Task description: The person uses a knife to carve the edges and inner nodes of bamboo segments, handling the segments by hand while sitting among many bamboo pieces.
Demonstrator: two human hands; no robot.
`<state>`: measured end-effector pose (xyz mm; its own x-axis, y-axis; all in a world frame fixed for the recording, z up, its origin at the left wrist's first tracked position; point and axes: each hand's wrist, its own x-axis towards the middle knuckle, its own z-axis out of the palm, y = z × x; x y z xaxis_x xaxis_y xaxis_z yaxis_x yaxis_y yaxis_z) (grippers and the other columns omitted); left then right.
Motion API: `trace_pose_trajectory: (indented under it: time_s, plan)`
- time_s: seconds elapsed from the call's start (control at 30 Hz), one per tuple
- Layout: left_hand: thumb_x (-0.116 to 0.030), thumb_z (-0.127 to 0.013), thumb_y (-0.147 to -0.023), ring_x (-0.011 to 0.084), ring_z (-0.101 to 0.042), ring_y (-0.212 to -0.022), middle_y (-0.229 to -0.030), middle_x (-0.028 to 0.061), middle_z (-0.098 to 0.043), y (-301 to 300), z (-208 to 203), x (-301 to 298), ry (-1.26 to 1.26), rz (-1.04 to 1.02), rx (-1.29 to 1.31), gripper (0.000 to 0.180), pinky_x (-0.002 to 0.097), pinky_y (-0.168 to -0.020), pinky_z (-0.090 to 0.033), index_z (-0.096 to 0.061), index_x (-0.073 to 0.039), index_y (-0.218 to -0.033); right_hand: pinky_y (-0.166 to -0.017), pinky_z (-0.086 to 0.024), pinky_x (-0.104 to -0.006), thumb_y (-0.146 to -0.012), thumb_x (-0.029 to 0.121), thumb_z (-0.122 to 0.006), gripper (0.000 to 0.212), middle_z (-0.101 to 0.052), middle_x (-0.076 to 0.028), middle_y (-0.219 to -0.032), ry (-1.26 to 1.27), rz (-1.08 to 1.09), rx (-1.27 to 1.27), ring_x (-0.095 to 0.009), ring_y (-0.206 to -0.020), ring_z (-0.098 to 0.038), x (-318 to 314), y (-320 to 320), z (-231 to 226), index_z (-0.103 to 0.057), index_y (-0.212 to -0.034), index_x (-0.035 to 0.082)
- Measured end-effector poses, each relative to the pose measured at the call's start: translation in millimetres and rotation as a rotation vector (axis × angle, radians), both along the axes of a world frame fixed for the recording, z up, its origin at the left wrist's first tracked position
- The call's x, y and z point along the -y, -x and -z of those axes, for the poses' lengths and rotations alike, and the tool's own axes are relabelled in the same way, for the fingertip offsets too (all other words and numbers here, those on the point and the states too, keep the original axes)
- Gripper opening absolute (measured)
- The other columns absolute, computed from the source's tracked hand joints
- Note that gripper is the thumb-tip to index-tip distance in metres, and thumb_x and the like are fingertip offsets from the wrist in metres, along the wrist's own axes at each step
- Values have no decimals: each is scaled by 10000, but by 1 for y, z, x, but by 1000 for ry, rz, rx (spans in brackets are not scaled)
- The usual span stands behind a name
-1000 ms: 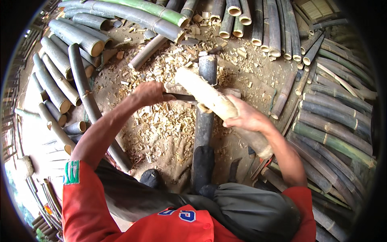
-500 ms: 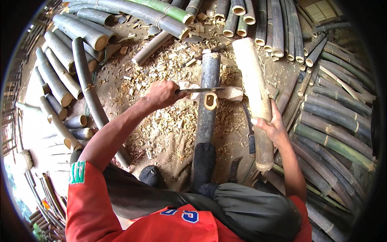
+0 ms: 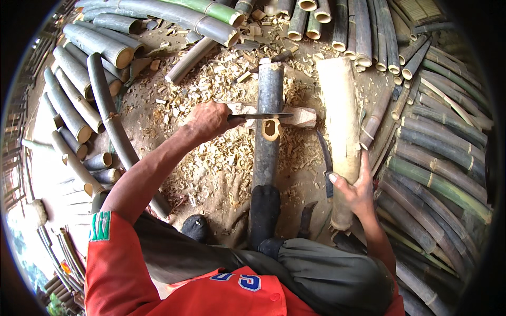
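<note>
My left hand (image 3: 209, 120) is closed round the handle of a knife (image 3: 262, 116). Its blade lies across a dark bamboo tube (image 3: 270, 87), at the upper edge of an oval hole (image 3: 271, 129) cut in the wall. That tube rests over a notched wood block (image 3: 300, 117), and my dark-socked foot (image 3: 265, 208) bears on its near end. In my right hand (image 3: 359, 189) is a thick pale wooden club (image 3: 340, 116), gripped near its narrow lower end. The club stands beside the tube, apart from the knife.
Pale shavings (image 3: 211, 168) cover the ground around the tube. A curved blade (image 3: 323, 147) lies between tube and club, with another curved tool (image 3: 307, 218) nearer me. Bamboo lengths (image 3: 448, 152) are stacked at the right; more bamboo tubes (image 3: 103, 45) lie at the left and far side.
My right hand has moved nearer to me and slid lower on the club, which has shifted slightly right. The knife stays across the tube at the hole.
</note>
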<state>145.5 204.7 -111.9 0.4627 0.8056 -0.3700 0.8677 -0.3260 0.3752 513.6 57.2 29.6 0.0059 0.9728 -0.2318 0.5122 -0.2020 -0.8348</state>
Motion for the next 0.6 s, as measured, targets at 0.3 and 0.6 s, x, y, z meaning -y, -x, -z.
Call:
trace_pose_trajectory:
  time_s: [0.3, 0.6]
  plan:
    - [-669, -673, -939, 173, -589, -469, -592, 55, -665, -2, 3, -7, 105, -49, -18, 601, 376, -451, -493, -829, -88, -921, -985, -568, -432, -820, 150, -817, 858, -660, -239, -1269, 107, -124, 255, -330, -1118, -688, 6, -3, -4, -350, -1514, -38]
    - [-717, -645, -925, 150, -504, -429, -536, 9, -592, 2, 0, -14, 101, 16, -2, 649, 355, -417, -427, -792, -95, -816, -963, -584, -433, -801, 216, -853, 816, -671, -224, -1281, 319, -97, 216, -305, -1161, -694, 4, -13, -16, -430, -1463, -4]
